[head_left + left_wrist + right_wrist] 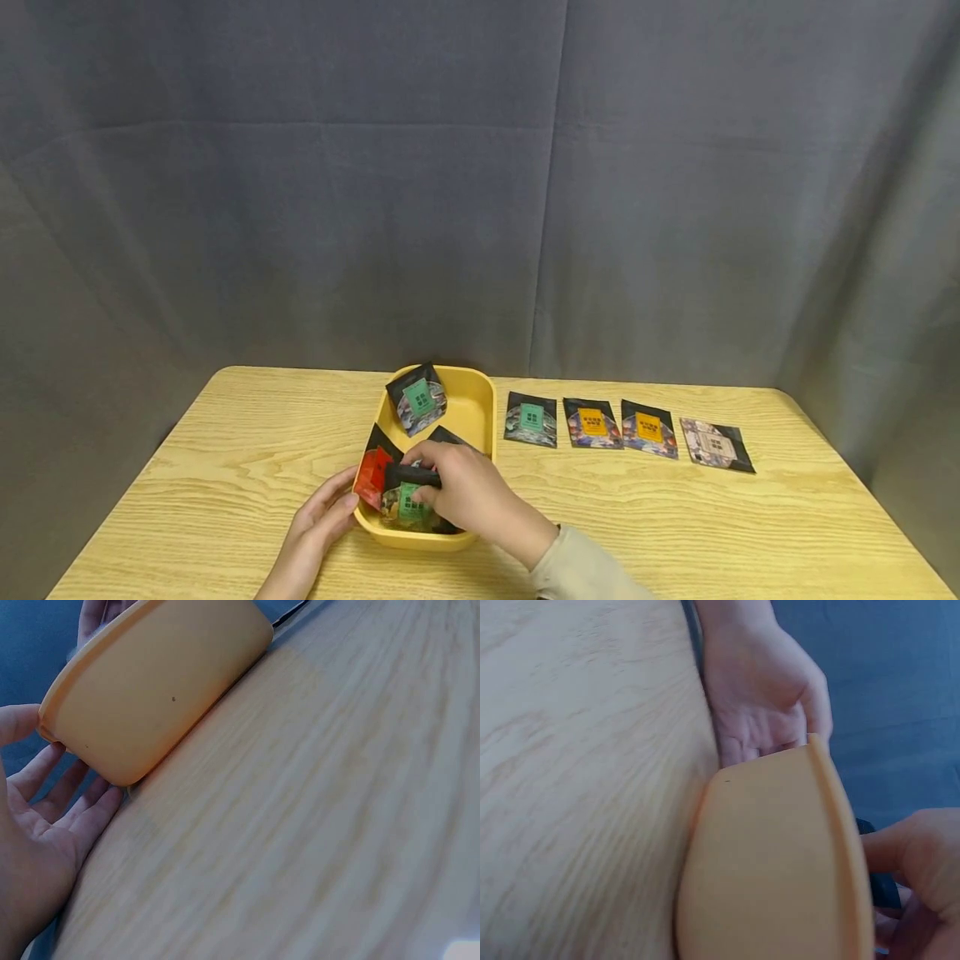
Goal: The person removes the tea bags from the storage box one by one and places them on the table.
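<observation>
In the head view a yellow plastic bin (482, 400) stands on the wooden table, holding several black sachets. My left hand (318, 517) rests against the bin's left side, its fingers along the outer wall and the thumb at the rim (56, 684). Over the near end of the bin, my right hand (457, 487) pinches a black sachet with a bright green label (412, 500), thumb on its front. Beside that sachet leans a red-labelled sachet (375, 473). A teal-labelled sachet (418, 400) lies at the far left, overlapping the rim. Another dark sachet (446, 435) is partly hidden behind my right hand.
Right of the bin, sachets lie in a row: one teal-labelled (531, 419), two orange-labelled (592, 422) (649, 428), and one pale-labelled sachet (717, 445) turned sideways. A grey curtain (480, 208) hangs behind the wooden table (225, 467).
</observation>
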Tool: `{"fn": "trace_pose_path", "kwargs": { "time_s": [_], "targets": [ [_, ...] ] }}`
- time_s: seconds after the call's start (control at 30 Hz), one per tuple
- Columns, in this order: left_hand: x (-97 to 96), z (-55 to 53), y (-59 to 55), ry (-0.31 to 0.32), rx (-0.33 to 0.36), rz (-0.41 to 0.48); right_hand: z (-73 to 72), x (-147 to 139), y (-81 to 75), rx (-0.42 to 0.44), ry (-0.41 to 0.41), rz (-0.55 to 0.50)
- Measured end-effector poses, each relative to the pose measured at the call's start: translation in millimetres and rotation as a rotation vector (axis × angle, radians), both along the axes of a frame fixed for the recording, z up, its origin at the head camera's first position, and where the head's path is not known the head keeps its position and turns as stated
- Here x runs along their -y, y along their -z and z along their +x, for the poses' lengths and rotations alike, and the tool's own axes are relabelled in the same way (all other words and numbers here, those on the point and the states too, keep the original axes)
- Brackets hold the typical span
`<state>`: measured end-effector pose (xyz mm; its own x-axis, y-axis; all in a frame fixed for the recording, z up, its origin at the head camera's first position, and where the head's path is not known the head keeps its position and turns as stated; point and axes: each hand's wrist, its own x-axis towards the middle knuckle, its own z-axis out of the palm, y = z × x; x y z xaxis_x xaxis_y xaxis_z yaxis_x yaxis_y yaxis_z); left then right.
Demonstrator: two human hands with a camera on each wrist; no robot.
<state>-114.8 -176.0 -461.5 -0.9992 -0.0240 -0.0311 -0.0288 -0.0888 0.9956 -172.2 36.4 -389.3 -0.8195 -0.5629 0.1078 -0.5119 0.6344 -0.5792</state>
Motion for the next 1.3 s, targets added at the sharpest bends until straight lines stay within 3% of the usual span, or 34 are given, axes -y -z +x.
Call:
{"fn": "trace_pose_path", "kwargs": {
  "time_s": [0.2, 0.4, 0.67, 1.3],
  "targets": [
    [-0.6, 0.4, -0.6, -0.012, 0.001, 0.010, 2.6, -7.1, -9.7, 0.011, 0.020, -0.059],
    [-0.1, 0.9, 0.8, -0.013, 0.000, 0.010, 6.3, -18.5, -17.9, 0.037, 0.070, -0.211],
    [0.5, 1.3, 2.3, -0.006, -0.022, 0.010, 10.0, -35.4, -23.3, -0.030, 0.128, -0.340],
    [0.0, -0.2, 0.0, 0.006, -0.015, 0.010, 4.1, -83.1, -14.1, 0.136, 0.278, -0.484]
  ]
}}
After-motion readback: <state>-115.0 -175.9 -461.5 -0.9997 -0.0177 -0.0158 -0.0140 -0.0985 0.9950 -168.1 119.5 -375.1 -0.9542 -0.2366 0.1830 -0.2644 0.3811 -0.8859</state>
